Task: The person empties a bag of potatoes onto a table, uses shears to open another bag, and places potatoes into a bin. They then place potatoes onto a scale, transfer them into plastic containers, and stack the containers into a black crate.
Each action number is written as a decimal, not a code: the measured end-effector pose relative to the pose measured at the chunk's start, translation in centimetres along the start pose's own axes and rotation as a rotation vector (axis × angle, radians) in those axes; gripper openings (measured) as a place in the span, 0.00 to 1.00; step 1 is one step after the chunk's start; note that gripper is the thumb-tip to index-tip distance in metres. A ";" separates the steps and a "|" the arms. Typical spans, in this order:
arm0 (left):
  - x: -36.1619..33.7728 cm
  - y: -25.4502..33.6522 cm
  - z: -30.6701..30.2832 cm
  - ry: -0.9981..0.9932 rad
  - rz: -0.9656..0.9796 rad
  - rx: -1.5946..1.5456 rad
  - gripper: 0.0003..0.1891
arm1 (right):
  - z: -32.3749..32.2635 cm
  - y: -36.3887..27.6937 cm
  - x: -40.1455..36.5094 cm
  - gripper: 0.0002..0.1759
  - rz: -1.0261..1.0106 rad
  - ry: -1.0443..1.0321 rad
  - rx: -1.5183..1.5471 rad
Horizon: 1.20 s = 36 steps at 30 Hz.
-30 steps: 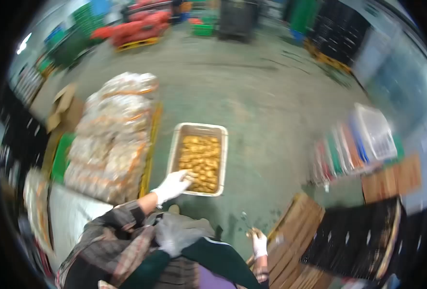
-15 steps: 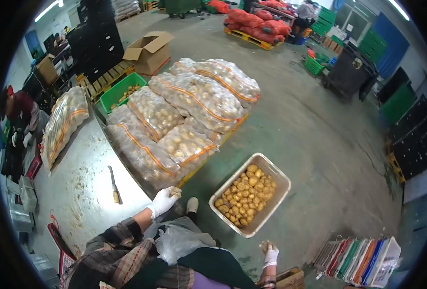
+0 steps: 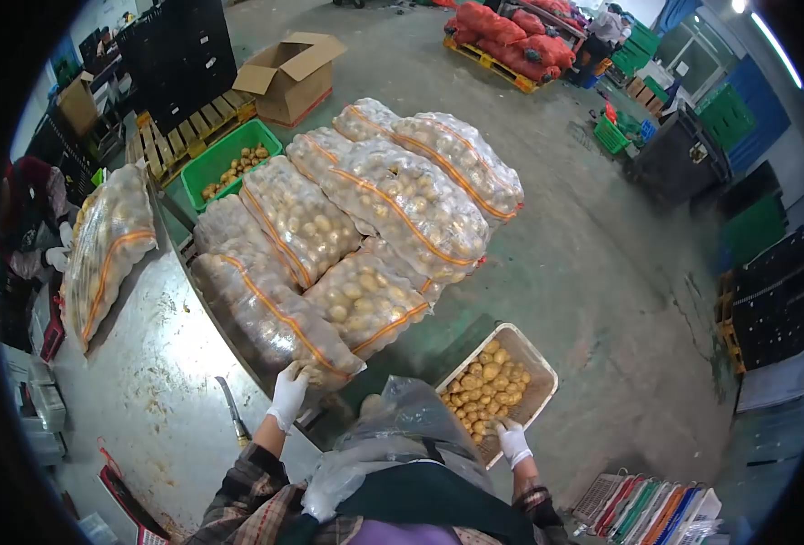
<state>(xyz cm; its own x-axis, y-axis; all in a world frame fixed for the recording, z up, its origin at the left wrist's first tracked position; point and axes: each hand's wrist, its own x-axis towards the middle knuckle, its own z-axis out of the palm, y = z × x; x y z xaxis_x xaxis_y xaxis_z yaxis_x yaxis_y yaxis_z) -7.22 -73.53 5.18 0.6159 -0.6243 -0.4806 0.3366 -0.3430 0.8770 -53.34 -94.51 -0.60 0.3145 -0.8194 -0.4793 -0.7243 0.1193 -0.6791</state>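
My left hand (image 3: pixel 288 398), in a white glove, is at the lower end of a clear mesh bag of potatoes (image 3: pixel 279 313) with an orange stripe. Its fingers are curled against the bag's corner and partly hidden. My right hand (image 3: pixel 513 443), gloved too, is closed over the near right rim of a white plastic crate (image 3: pixel 547 368), with its fingertips beside the loose potatoes (image 3: pixel 493 386). Crumpled clear plastic (image 3: pixel 415 422) lies in front of my body. A knife (image 3: pixel 232 413) with a curved blade rests on the metal table (image 3: pixel 170 363), left of my left hand.
More potato bags (image 3: pixel 402 195) are stacked beyond the table. A green crate (image 3: pixel 193 177) with potatoes and an open cardboard box (image 3: pixel 288 82) stand behind. At left, a person's gloved hands (image 3: pixel 61 250) are beside another bag (image 3: pixel 116 250). Colored crates (image 3: pixel 647 509) stand at lower right.
My left hand has moved from the table edge to the bag's corner. My right hand has gone up to the white crate's rim. The view has shifted and the clear plastic has spread.
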 end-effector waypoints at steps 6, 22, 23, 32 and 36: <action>1.3 -0.6 0.8 0.168 -0.093 -0.082 0.11 | -2.3 -7.3 10.4 0.18 0.246 -0.158 0.367; 1.9 -0.6 0.7 1.572 -0.192 0.901 0.15 | -11.8 -11.6 49.1 0.17 0.294 -0.415 -0.026; 0.2 -1.7 -0.6 1.658 -0.252 0.986 0.18 | -12.2 -11.6 50.5 0.16 0.303 -0.412 -0.086; -7.3 -8.6 -6.2 1.347 -0.755 0.815 0.17 | -7.1 -16.7 54.8 0.09 0.131 -0.429 -0.222; -10.1 -12.6 -10.9 1.552 -0.473 0.784 0.12 | -0.3 -23.2 48.0 0.09 -0.109 -0.561 -0.284</action>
<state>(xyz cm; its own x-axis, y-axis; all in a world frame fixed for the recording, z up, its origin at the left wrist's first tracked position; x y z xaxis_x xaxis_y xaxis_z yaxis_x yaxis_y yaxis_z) -9.94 -55.23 -0.95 0.7686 0.6142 0.1790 0.5671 -0.7836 0.2539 -21.61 -136.84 -7.66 0.6130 -0.3912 -0.6865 -0.7804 -0.1643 -0.6033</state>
